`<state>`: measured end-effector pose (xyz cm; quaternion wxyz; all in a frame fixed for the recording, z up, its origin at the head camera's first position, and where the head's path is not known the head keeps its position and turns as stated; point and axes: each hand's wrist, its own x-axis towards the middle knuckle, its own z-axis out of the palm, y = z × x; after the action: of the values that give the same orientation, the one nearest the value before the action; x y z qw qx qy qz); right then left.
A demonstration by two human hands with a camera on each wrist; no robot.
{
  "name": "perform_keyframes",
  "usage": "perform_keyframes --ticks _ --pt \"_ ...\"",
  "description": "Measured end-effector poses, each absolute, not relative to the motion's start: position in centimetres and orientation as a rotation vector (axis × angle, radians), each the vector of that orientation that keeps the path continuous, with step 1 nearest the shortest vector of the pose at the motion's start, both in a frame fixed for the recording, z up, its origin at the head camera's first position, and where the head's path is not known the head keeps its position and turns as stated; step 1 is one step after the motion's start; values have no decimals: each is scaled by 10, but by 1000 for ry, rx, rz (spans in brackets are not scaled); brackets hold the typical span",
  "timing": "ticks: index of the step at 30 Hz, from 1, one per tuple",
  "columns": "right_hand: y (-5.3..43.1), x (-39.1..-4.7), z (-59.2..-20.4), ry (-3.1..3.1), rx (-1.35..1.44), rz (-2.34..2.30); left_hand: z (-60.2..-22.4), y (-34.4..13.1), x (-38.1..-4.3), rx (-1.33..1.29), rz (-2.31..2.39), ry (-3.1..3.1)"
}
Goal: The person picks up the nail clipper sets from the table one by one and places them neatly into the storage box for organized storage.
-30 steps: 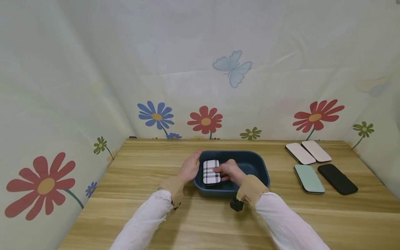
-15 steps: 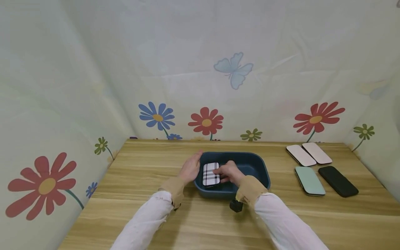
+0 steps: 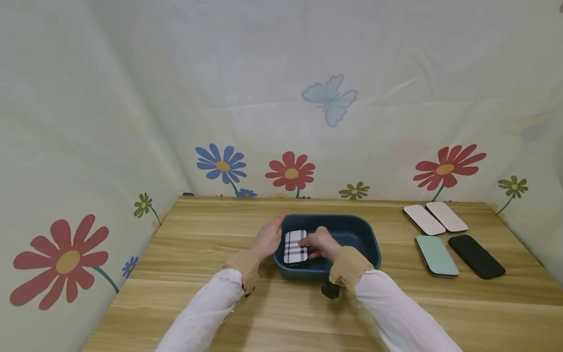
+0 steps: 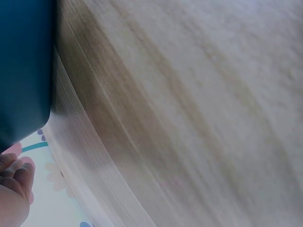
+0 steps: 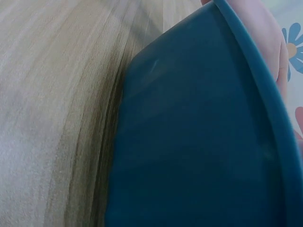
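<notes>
Flower-printed curtain (image 3: 246,58) hanging behind wood-grain table (image 3: 211,230). Right hand (image 3: 323,243) pinching flat white-and-black plaid rectangular case (image 3: 292,246) inside dark-blue rounded plastic-looking tray (image 3: 358,234), left end. Left hand (image 3: 267,238) touching tray's side, finger curl unclear. Apparently positioning case; next move likely calling for release.

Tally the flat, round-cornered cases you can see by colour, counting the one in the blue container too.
Plaid case: 1
Pale pink cases: 2
Mint green case: 1
Black case: 1
Total: 5 visible
</notes>
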<state>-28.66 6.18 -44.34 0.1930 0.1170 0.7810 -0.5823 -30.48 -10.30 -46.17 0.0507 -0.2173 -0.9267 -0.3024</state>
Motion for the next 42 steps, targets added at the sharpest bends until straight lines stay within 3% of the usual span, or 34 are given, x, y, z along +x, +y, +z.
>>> perform_keyframes --ticks 42 --pt "45 -282 -418 2331 191 -1349 -458 -102 -302 -636 -895 -2862"
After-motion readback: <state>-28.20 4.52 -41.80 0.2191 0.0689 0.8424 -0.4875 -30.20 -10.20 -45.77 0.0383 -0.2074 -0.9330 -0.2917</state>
